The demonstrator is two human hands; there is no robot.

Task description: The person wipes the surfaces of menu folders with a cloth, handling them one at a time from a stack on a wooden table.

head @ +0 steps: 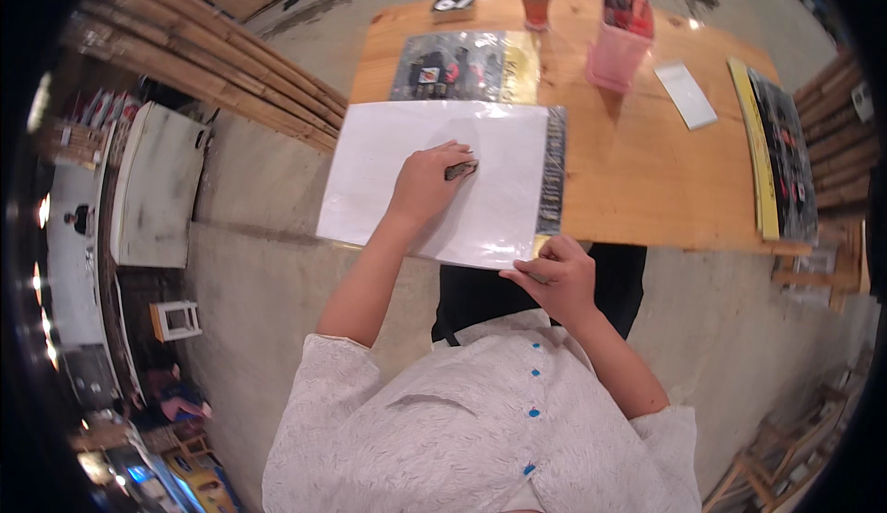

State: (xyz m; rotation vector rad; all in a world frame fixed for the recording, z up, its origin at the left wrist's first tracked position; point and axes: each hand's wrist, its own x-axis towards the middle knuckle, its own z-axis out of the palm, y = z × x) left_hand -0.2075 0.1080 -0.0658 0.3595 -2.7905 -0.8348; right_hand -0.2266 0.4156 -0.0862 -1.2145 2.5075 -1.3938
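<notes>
A glossy white sheet (374, 173), apparently laminated or sleeved in plastic, lies before me over the table's front edge. My left hand (433, 180) rests on its middle with fingers curled around a small dark, mottled object (461, 169), too unclear to name. At the sheet's near right corner, my right hand (560, 274) pinches the edge between thumb and fingers. A dark printed sheet with a yellow border (553, 180) shows along the right side beneath the white one. Just beyond lies a dark and yellow printed menu (450, 66), its near edge covered.
The wooden table (651, 187) bears a glass of reddish drink (536, 7), a number sign (454, 6), a pink utensil holder (620, 56), a white card (684, 95) and another menu (779, 153) at the right edge. Bamboo poles (208, 49) stand left; a person (180, 399) sits far left.
</notes>
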